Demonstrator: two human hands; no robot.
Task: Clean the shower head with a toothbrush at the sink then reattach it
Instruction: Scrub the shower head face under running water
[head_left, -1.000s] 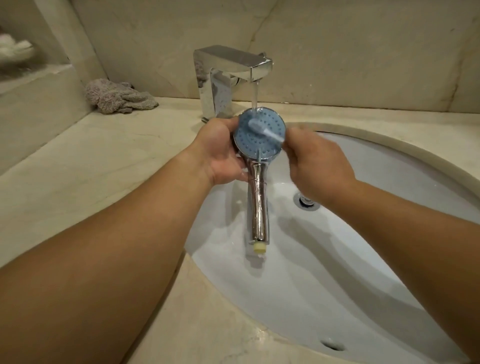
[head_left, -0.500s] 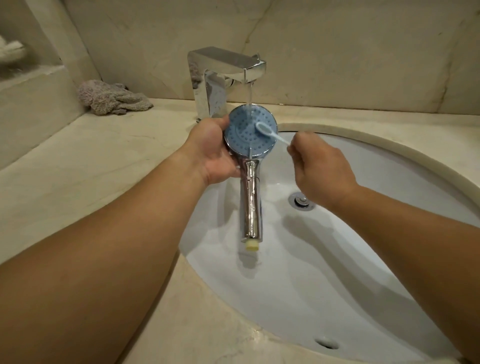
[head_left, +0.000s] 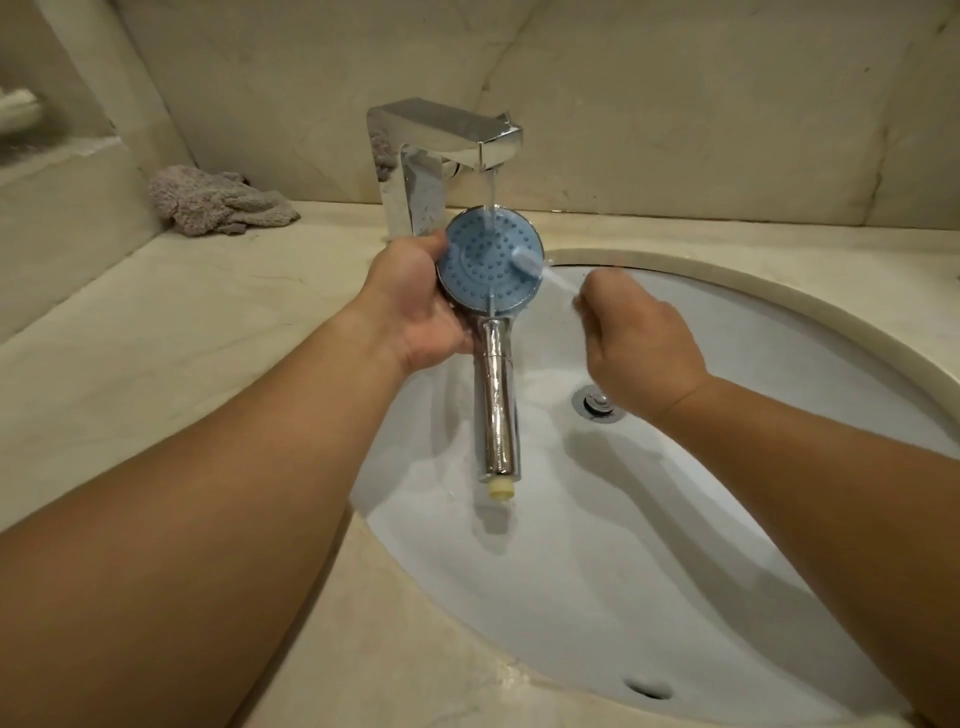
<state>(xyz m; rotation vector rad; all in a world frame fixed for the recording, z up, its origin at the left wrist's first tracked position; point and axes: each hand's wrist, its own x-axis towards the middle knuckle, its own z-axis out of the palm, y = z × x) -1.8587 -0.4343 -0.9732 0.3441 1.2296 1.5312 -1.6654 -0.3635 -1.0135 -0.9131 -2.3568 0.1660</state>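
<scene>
Toothbrush (head_left: 535, 267) handle hidden inside right hand (head_left: 641, 345) (bristles blurred)

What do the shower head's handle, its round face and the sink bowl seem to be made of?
Handle: chrome-finished, mirror reflections; metal or plated plastic, unclear. Face: matte blue, rubbery-looking, dotted with nubs. Sink bowl: glossy white, likely glazed ceramic.

The shower head (head_left: 488, 260) has a pale blue face dotted with rows of darker blue nozzles, a chrome rim and handle, and a cream-yellow end fitting. The toothbrush (head_left: 540, 270) is translucent white (blurred). Chrome faucet (head_left: 441, 150); white sink (head_left: 649, 545); beige, faintly veined marble tabletop (head_left: 182, 338); mauve-grey cloth (head_left: 218, 208), upper left of the frame.
</scene>
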